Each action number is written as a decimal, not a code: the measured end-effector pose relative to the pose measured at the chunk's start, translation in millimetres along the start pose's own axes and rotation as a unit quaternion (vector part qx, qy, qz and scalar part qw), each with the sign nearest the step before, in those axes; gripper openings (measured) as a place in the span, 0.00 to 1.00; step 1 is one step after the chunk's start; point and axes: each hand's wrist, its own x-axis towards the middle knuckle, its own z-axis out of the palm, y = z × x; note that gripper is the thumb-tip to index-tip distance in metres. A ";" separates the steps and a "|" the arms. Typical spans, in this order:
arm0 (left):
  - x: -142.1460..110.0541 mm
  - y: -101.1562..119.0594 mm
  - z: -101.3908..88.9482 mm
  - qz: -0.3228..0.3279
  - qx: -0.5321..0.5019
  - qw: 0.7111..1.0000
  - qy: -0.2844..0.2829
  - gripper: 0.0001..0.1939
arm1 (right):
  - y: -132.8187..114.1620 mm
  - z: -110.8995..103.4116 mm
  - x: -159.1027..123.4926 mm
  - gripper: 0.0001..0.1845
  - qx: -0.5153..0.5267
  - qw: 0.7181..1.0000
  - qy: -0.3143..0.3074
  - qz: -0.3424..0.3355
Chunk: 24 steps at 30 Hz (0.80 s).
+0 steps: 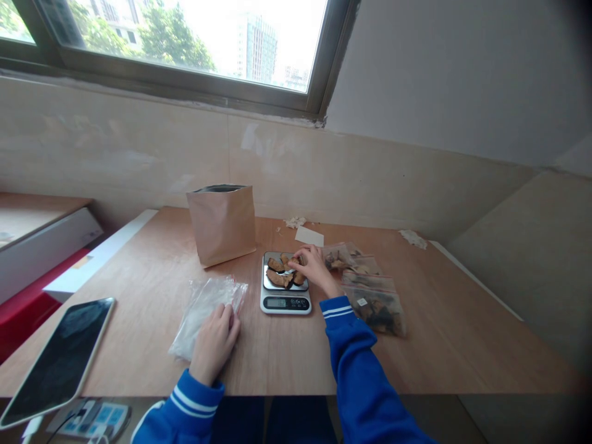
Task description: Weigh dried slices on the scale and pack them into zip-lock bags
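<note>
left hand [215, 342] on plastic bag [203, 314]; right hand [314, 266] on dried pieces [276, 277]; digital scale [285, 302]

We get bright daylight from the window [185, 46], whose sky burns out to white. It falls evenly, leaving only soft shadows beside the digital kitchen scale [285, 302]. We see the wall [139, 160] and the table [139, 333] bow near the frame edges, the corners darken, and fine detail looks slightly soft.
</note>
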 end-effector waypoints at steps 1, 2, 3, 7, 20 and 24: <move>-0.2 -0.3 0.1 0.000 0.000 1.000 0.000 0.11 | -1.3 -5.0 -0.4 0.09 0.012 1.000 0.008 0.003; -0.3 -0.6 0.4 0.001 0.002 1.000 0.000 0.11 | -2.1 -10.9 -1.8 0.09 0.028 0.999 0.014 0.003; -0.4 -0.9 0.6 0.002 0.004 1.000 0.001 0.11 | -2.0 -17.3 -4.5 0.10 0.046 0.999 0.021 0.002; -0.1 -1.7 1.6 0.016 0.016 1.000 -0.001 0.12 | 11.0 -40.3 -31.4 0.13 0.087 0.995 0.055 0.013; 0.8 0.2 1.4 0.013 0.028 1.000 -0.001 0.11 | 47.1 -18.8 -118.7 0.13 -0.029 0.997 0.071 0.030; 0.8 0.0 1.8 0.013 0.028 1.000 -0.003 0.11 | 41.7 -11.9 -139.0 0.16 -0.059 0.993 0.087 0.053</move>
